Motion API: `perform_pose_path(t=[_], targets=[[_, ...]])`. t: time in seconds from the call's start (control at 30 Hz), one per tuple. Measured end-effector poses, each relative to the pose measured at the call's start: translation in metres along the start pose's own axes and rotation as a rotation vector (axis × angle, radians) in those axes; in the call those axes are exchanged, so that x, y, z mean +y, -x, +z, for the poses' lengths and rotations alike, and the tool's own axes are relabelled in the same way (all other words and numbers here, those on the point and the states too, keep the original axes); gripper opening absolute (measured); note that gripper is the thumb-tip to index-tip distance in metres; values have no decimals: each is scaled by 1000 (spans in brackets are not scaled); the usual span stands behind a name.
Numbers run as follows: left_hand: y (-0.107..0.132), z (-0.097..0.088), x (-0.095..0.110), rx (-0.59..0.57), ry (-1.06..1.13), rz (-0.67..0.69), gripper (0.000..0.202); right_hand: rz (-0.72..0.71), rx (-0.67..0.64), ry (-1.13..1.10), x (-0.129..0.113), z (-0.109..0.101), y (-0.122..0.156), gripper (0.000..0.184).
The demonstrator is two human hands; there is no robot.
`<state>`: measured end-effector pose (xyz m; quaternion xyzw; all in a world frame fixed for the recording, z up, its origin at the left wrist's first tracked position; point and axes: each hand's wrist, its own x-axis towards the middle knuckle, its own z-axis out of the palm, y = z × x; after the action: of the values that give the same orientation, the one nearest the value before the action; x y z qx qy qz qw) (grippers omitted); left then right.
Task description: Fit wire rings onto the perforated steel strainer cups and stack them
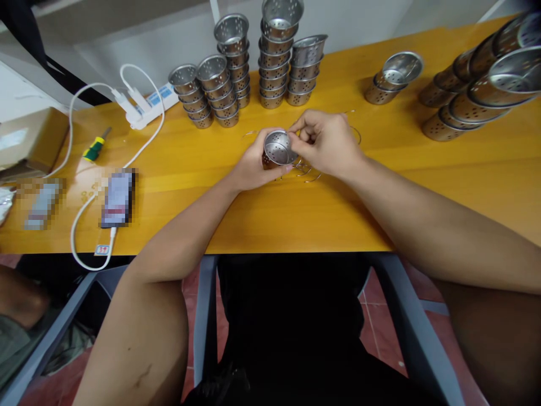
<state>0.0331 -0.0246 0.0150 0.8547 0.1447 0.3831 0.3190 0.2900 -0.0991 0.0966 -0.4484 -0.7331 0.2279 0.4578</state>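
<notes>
My left hand is wrapped round a perforated metal cup, its open top tilted toward me. At the cup's right rim, my right hand is closed in a pinch, thumb against forefinger. Whatever lies between those fingertips is too small to make out. Several thin bent wire pieces lie on the table just below and beside the cup. Another curved wire shows behind my right hand.
Stacks of perforated cups line the table's back, with more stacks at the right. On the left are a power strip, a green-yellow screwdriver, a phone on a white cable and a cardboard box. Someone's knee shows lower left.
</notes>
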Motion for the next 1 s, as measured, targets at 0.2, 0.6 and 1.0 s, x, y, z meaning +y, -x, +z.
perform_pose_path(t=[0.2,0.6,1.0], targets=[[0,0,7,-17,6,-12,110,-12,13,-25,4,1,-1,60],[-5,-3,23,20,2,-164,114,12,-3,-186,-14,13,-3,55],[-4,-5,21,48,333,-272,101,90,-261,-475,-29,-8,0,75]])
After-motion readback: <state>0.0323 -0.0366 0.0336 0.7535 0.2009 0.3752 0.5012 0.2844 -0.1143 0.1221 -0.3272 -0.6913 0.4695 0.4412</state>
